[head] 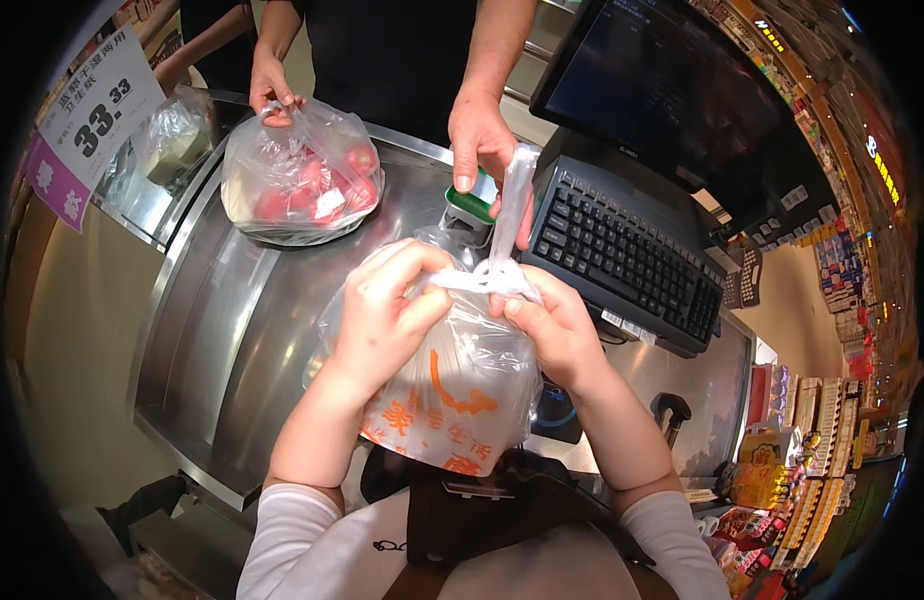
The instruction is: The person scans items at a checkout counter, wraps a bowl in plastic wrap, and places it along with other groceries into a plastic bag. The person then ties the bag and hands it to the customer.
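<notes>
A white plastic carrier bag [447, 397] with orange printing stands close before me on the metal counter. My left hand [394, 307] pinches one side of its twisted handles. My right hand [556, 322] grips the other side by a knot-like gather. From that gather a handle loop [516, 202] rises to another person's hand [484, 135], where it hangs over the fingers. That person's other hand [274, 86] holds the top of a clear plastic bag [304, 180] with red round items inside. What my bag holds is hidden by the plastic.
A black keyboard [627, 255] and a dark monitor [657, 97] stand to the right on the stainless steel counter [207, 315]. A green-and-white device [469, 206] sits behind my bag. At left are a price sign [94, 120] and another bagged item [177, 142]. Packaged goods [769, 465] fill racks at right.
</notes>
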